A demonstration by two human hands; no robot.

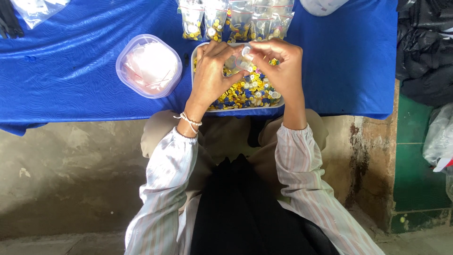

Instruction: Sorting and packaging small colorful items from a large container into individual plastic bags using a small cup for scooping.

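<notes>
Small clear plastic bag held over a tray of buttons

Small clear plastic bag point(238, 62): pinched between both hands, directly above the far end of the tray. Its contents are too small to tell.

Left hand point(211, 71): palm down, fingers curled inward, fingertips closed on the near-left edge of the bag. A beaded string bracelet point(188, 120) circles the wrist just behind it.

Right hand point(278, 63): fingers bent, thumb and forefinger gripping the top right of the bag, touching the left hand's fingertips.

Tray point(278, 103): pale, rectangular, lying directly beneath both hands, filled with mixed buttons point(250, 89), mostly yellow, with blue, white and green among them.

Filled bags point(236, 19): a row of clear packets, each holding similar yellow and white buttons, lined up just beyond the fingertips.

Lidded container point(148, 66): translucent, rounded square, well to the left of the left hand, holding pale pinkish material.

Blue cloth point(71, 71): covers the table under all of the above.

Sleeves point(165, 189): pale striped fabric, running from both wrists back towards the wearer.

Black plastic sacks point(424, 47): heaped far to the right of the right hand, past the cloth's edge.
</notes>
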